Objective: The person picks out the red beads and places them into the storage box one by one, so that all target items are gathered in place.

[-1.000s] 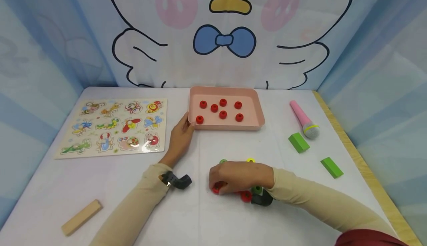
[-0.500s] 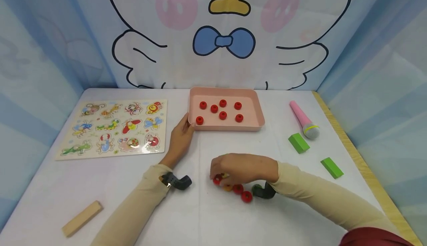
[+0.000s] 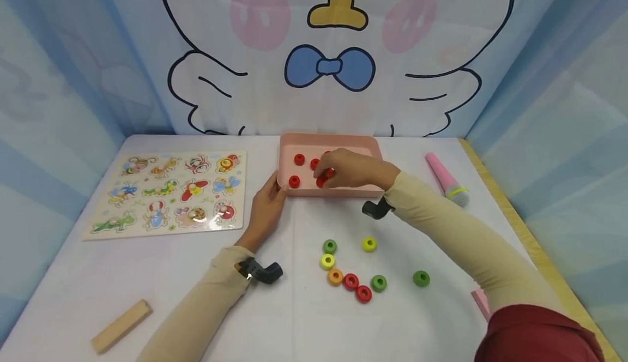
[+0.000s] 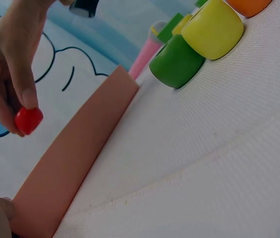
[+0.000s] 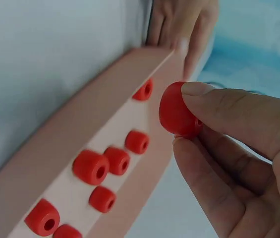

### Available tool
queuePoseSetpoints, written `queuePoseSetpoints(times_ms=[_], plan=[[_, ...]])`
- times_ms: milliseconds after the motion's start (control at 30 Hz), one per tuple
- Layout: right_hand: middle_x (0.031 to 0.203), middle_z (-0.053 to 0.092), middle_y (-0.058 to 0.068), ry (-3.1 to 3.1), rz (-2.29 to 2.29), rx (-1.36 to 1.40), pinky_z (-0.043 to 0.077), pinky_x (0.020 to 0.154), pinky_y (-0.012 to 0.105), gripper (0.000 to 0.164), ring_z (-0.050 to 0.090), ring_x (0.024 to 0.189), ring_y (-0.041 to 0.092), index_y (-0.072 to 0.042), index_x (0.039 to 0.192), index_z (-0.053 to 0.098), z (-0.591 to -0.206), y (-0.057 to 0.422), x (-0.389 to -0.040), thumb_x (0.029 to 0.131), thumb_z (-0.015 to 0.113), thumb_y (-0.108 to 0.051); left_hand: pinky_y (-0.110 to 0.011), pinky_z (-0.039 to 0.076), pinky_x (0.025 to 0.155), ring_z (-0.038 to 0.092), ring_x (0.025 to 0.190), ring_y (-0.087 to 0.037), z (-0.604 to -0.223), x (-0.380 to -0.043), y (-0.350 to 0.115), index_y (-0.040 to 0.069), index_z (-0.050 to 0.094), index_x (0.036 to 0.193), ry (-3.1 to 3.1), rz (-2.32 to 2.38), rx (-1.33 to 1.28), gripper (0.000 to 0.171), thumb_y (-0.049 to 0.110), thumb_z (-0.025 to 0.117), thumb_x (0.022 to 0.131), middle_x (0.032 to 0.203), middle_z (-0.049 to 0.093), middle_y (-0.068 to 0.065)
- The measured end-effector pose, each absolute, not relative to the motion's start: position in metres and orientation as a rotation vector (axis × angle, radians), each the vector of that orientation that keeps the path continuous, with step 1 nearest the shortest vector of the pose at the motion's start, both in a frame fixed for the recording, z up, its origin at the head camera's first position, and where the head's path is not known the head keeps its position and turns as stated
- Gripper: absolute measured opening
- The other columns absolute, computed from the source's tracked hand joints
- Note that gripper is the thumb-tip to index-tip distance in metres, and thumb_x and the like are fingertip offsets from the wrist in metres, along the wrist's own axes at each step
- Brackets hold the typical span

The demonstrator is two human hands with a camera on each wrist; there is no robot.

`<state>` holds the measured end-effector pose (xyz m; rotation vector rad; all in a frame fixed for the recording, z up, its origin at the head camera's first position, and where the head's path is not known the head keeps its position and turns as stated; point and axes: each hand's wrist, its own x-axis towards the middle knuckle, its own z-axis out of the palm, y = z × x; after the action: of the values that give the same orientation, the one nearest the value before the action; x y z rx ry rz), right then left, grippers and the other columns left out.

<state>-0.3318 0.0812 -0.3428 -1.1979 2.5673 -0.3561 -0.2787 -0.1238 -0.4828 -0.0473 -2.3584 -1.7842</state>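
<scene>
My right hand (image 3: 354, 168) is over the pink tray (image 3: 304, 192) and pinches a red bead (image 5: 175, 110) between thumb and fingertips, above the tray floor. Several other red beads (image 3: 299, 159) lie inside the tray, some hidden under the hand. My left hand (image 3: 267, 206) grips the tray at its front left corner. Nearer to me on the cloth lie loose beads: two red (image 3: 363, 294), one orange (image 3: 335, 277), two yellow (image 3: 369, 244) and several green (image 3: 379, 283).
An insect puzzle board (image 3: 167, 195) lies at the left, with a wooden block (image 3: 121, 327) nearer. The toy microphone (image 3: 444, 176) at right is partly behind my sleeve. Green blocks (image 4: 169, 29) show in the left wrist view. A pink thing (image 3: 481, 303) peeks out by the right sleeve.
My right hand has picked up a red bead from the loose group and carried it away from me to above the tray. The left hand stays on the tray corner.
</scene>
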Motion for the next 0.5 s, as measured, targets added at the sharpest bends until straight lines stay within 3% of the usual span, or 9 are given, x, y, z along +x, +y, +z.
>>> queuePoseSetpoints(times_ms=[233,500], plan=[[0.112,0.068,0.004,2.527,-0.352,-1.005,0.054,0.090,0.029,0.036,0.061,0.103,0.019,-0.006,0.123,0.069,-0.360,0.065,-0.372,0.087,0.075,-0.007,-0.028,0.033,0.112,0.034,0.140,-0.018,-0.483,-0.279,-0.127,0.004,0.030,0.153,-2.354,-1.764,-0.074,0.058,0.021,0.054,0.103,0.155,0.033,-0.012],[0.108,0.066,0.002,2.512,-0.277,-0.903,0.055,0.085,0.028,0.030,0.058,0.098,0.022,-0.011,0.119,0.071,-0.379,0.049,-0.392,0.089,0.071,-0.007,-0.031,0.034,0.111,0.034,0.140,-0.019,-0.485,-0.280,-0.126,0.006,0.030,0.154,-2.365,-1.786,-0.023,0.060,0.022,0.055,0.102,0.155,0.034,-0.010]])
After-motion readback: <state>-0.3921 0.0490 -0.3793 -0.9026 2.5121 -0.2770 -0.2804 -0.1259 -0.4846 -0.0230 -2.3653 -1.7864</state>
